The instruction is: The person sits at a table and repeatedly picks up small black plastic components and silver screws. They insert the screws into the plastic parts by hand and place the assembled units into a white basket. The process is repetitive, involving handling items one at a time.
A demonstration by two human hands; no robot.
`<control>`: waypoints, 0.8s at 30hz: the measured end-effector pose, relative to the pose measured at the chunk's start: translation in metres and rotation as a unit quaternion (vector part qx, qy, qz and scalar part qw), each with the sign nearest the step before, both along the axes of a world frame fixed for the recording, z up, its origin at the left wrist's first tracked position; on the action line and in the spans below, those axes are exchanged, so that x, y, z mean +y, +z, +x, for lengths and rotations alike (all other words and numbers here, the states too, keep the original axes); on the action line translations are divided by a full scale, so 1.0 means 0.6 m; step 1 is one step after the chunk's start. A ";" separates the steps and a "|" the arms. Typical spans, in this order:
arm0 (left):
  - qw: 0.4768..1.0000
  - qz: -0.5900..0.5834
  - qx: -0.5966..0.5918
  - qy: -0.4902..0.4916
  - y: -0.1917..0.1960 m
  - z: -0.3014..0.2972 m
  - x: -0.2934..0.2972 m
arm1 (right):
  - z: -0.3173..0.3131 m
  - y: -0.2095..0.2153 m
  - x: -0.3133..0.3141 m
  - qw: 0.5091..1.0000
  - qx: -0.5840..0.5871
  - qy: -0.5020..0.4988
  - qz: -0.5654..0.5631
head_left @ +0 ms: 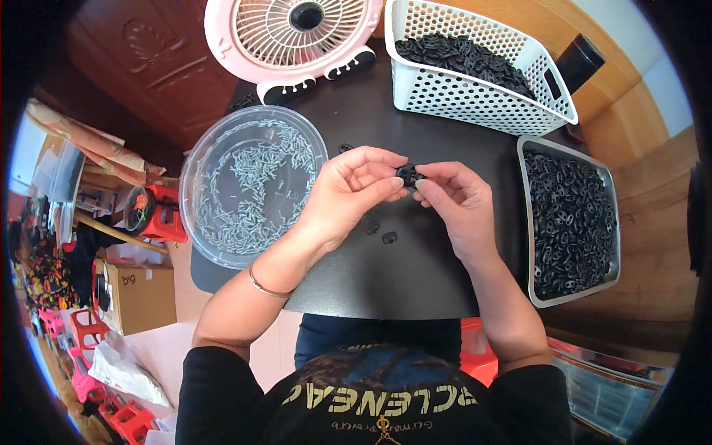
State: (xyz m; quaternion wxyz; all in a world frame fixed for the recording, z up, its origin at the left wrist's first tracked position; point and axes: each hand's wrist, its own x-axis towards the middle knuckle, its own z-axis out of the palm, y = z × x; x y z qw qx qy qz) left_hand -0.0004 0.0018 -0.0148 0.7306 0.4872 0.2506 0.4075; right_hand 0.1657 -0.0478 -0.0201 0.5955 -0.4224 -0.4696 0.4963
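In front of my chest, over the dark table (348, 278), both hands meet at a small black plastic part (406, 175). My left hand (337, 194) pinches its left side between thumb and fingers. From the other side, the thumb and fingertips of my right hand (466, 206) close on the same part. My fingertips hide some of it, so I cannot tell whether it is one piece or two. A few similar loose black pieces (389, 238) lie on the table below my hands. Another black piece (346, 148) sits beyond my left hand.
Left of my hands stands a clear round tub (187, 194) with many small silvery metal pieces (256, 167). A metal tray (529, 222) of black two-holed parts (571, 215) is at the right. Behind are a white perforated basket (467, 100) of black parts and a pink fan (222, 52).
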 end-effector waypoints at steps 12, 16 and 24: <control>1.000 0.015 0.013 -0.013 0.003 0.001 -0.003 | -0.003 0.004 -0.002 1.000 0.006 0.005 0.002; 1.000 0.015 0.015 -0.009 0.004 0.002 -0.005 | -0.004 0.004 -0.003 1.000 0.009 -0.003 -0.007; 1.000 0.003 0.016 -0.008 0.006 0.002 -0.006 | -0.003 0.003 -0.002 1.000 0.003 -0.004 -0.011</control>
